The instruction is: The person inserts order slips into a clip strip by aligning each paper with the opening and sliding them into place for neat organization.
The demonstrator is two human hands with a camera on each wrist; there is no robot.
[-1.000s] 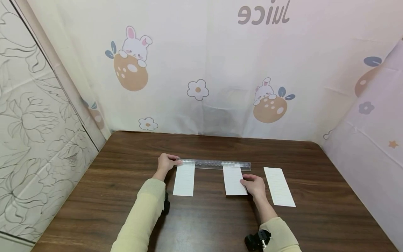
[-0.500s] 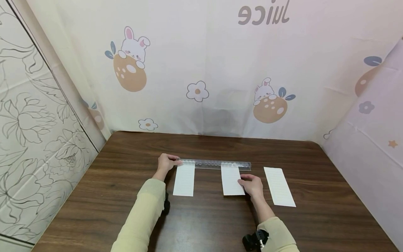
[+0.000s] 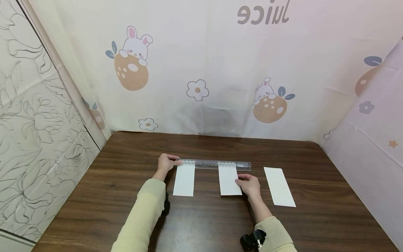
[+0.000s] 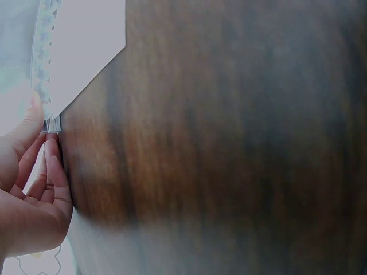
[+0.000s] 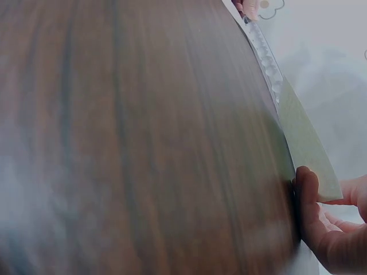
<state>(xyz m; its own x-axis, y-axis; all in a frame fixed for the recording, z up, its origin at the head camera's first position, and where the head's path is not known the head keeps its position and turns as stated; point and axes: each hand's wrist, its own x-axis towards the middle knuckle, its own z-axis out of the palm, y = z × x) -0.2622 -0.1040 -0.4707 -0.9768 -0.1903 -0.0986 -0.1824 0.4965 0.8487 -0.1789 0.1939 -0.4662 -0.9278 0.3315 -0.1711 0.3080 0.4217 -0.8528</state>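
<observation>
A long clear plastic strip with a row of small bumps lies across the table. My left hand pinches its left end between thumb and fingers, also seen in the left wrist view. Near that end, a white lined paper card has its top edge at the strip. Farther right, a second white lined card meets the strip with its top edge. My right hand pinches this card's right edge; in the right wrist view the card stands tilted up from the table between thumb and fingers.
A third white lined card lies at a slant on the brown wooden table, right of my right hand. Behind the table hangs a pale curtain printed with rabbits and flowers. A flower-patterned panel stands at the left.
My right hand has slid the second card leftward along the clear plastic strip. The left hand, the strip and the other two cards have stayed put.
</observation>
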